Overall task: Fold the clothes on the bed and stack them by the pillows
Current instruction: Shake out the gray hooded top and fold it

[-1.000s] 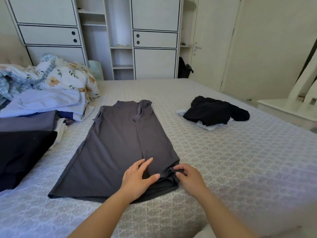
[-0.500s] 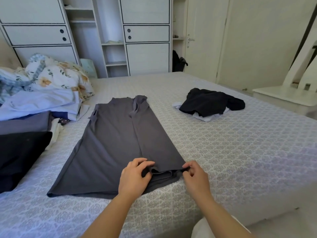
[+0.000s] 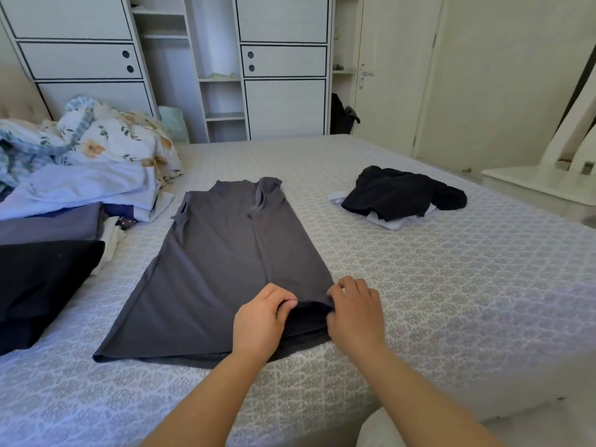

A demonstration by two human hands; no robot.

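Bedroom in a home. Landmark: a wide bed (image 3: 451, 285) under a grey patterned coverlet. Beyond the bed's far edge: a white wardrobe (image 3: 283, 69) with panelled doors and open shelves. Right of the wardrobe: a cream door (image 3: 393, 75) with lever handle. On the bed's left side: a floral pillow (image 3: 119, 140) and stacked folded clothes (image 3: 48, 227).

No legible text, labels, brands or numbers noted on the clothes, the bed cover, the wardrobe or the door.
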